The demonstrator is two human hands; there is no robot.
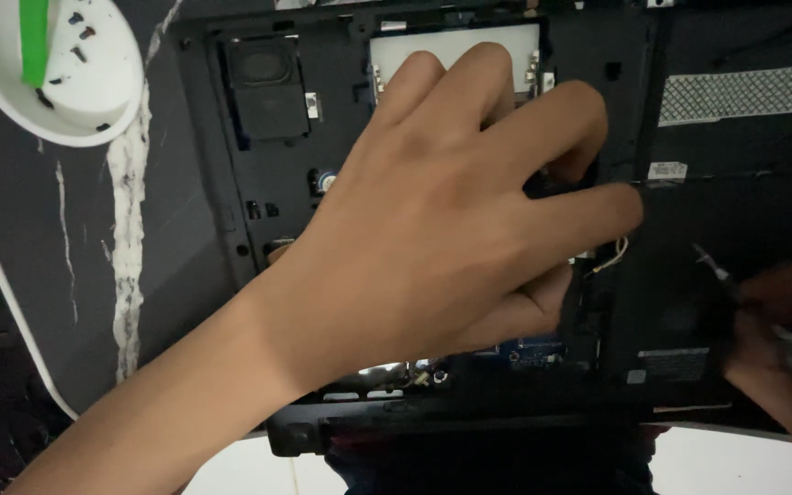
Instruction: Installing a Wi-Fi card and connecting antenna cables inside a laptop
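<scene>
Hands working over the opened laptop [258, 183]: left hand [442, 229] pressing down open-fingered at its middle, right hand [781, 321] gripping a thin tool [712, 266], blurred, at its right edge.

I see a dark table top [66, 238] with white marble-like veins and a pale rounded edge at the left. Directly on it lie 2 things: an opened black laptop chassis [689, 229], its inside facing up, and a white round bowl [93, 101] at the upper left, well apart from the chassis, holding small dark screws [80, 41] and a green strip [35, 37].
</scene>
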